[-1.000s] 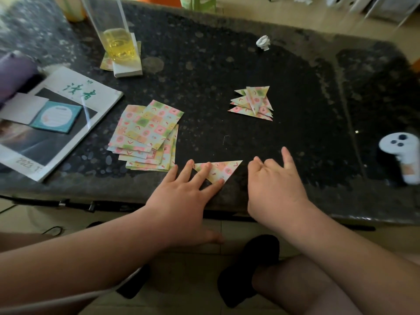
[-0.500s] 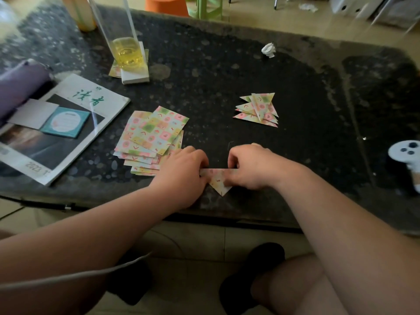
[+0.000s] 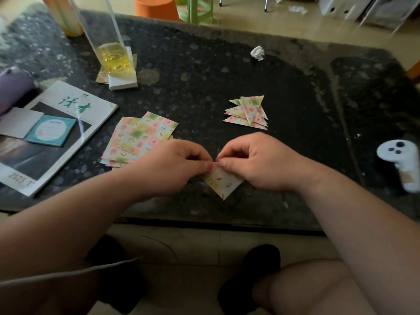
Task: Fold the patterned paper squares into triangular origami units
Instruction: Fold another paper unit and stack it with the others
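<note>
A folded patterned paper triangle (image 3: 223, 184) points toward me near the table's front edge. My left hand (image 3: 172, 165) and my right hand (image 3: 254, 162) meet above it, each pinching its top edge with curled fingers and thumb. A stack of flat patterned paper squares (image 3: 141, 136) lies just left of my left hand, partly hidden by it. A pile of finished triangular units (image 3: 248, 112) sits beyond my right hand, apart from both hands.
On the dark stone table (image 3: 204, 71) are a magazine (image 3: 45, 133) at left, a tall glass of yellow liquid (image 3: 113, 57) on a white coaster, a crumpled paper ball (image 3: 258, 53) and a white controller (image 3: 402, 163) at right. My knees are below the front edge.
My hands went from lying flat beside the triangle to curling in and pinching its top edge. The triangle now points toward me, and the hands have drawn together at its middle.
</note>
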A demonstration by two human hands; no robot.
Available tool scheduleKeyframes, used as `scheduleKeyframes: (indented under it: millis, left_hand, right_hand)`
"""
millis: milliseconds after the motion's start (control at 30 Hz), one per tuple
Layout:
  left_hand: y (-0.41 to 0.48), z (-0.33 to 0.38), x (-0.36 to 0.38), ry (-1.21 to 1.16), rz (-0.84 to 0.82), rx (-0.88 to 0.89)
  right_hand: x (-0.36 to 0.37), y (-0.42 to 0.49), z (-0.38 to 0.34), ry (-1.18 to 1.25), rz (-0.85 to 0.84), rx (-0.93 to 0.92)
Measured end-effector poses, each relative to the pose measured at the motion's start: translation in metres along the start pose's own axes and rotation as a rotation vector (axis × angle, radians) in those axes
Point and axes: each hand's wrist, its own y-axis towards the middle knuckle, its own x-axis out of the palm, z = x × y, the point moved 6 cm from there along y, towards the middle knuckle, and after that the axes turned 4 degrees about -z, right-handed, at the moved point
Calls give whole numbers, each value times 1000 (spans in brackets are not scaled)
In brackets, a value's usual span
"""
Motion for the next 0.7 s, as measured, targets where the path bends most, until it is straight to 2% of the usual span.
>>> scheduleKeyframes:
  millis: [167, 333, 567, 700]
  left_hand:
    - [-9, 17, 2, -52, 55, 67]
    - [-19, 20, 1, -140, 37, 82]
    - [-35, 9, -15, -99, 18, 72]
    - [-45, -2, -30, 108, 16, 15]
  right_hand:
    - [-6, -10, -12, 53, 62, -31]
    - [-6, -19, -16, 72, 42, -10]
    - [-1, -24, -30, -65, 27, -58]
    - [1, -25, -32, -113, -4, -65]
